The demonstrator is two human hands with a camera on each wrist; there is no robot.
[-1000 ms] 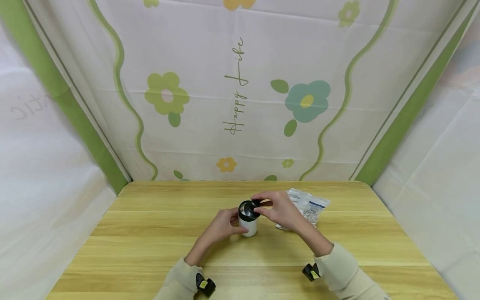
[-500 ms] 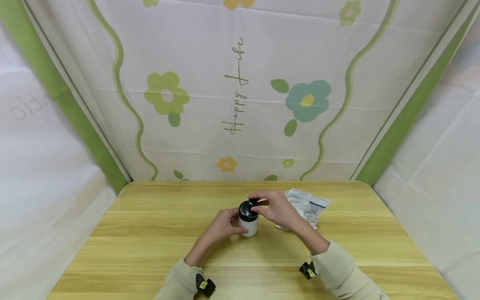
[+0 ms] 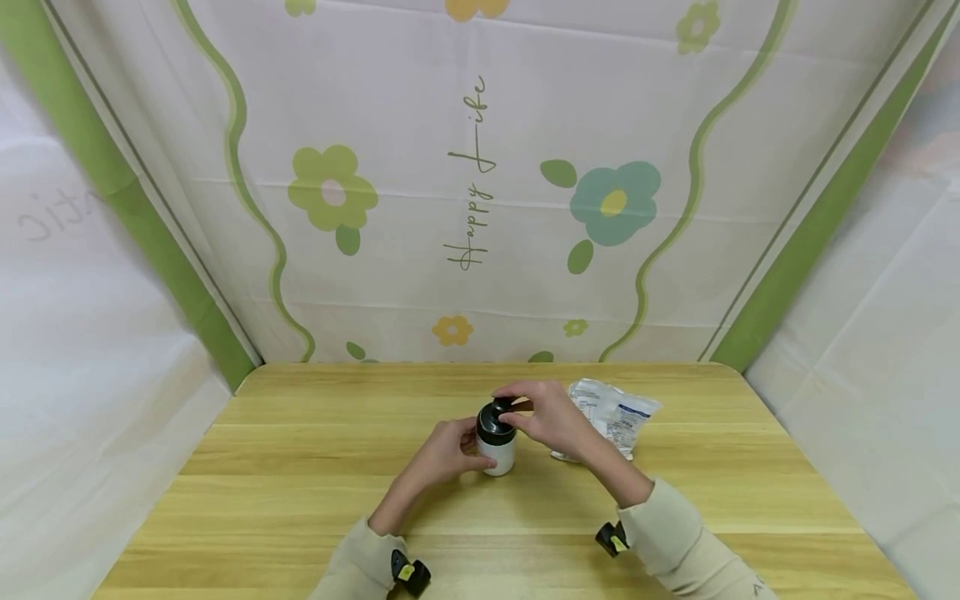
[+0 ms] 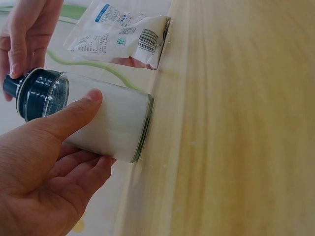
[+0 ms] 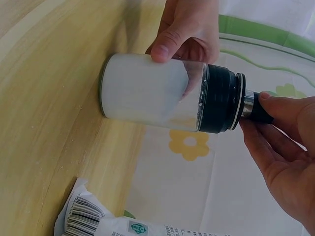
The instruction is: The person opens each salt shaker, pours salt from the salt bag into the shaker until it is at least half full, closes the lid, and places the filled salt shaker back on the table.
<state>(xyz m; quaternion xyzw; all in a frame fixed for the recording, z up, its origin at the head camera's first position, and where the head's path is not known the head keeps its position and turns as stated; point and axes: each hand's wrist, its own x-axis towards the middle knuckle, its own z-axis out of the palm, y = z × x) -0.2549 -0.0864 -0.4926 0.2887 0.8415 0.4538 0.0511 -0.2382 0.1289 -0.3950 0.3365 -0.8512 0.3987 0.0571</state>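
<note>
A glass jar point(image 5: 147, 91) of white powder, filled most of the way, stands upright on the table. Around its neck is a black collar point(image 5: 220, 98). My left hand point(image 3: 442, 454) grips the jar's side from the left, thumb in front and fingers behind. With thumb and fingers, my right hand point(image 3: 551, 417) pinches the black knob point(image 5: 261, 112) of the lid point(image 5: 241, 101). That lid rests on the collar, a pale seal ring showing at its edge. In the left wrist view the jar point(image 4: 113, 115) shows its clear band above the powder.
Right of the jar, behind my right forearm, lies a crumpled white plastic bag point(image 3: 633, 417) with blue and dark print and a barcode. The wooden table point(image 3: 300, 500) ends at a printed cloth wall point(image 3: 405, 250), with cloth sides left and right.
A second ago the lid was tilted and off to the right, with part of the jar's mouth showing. It has come left and down over the mouth, my right hand moving with it.
</note>
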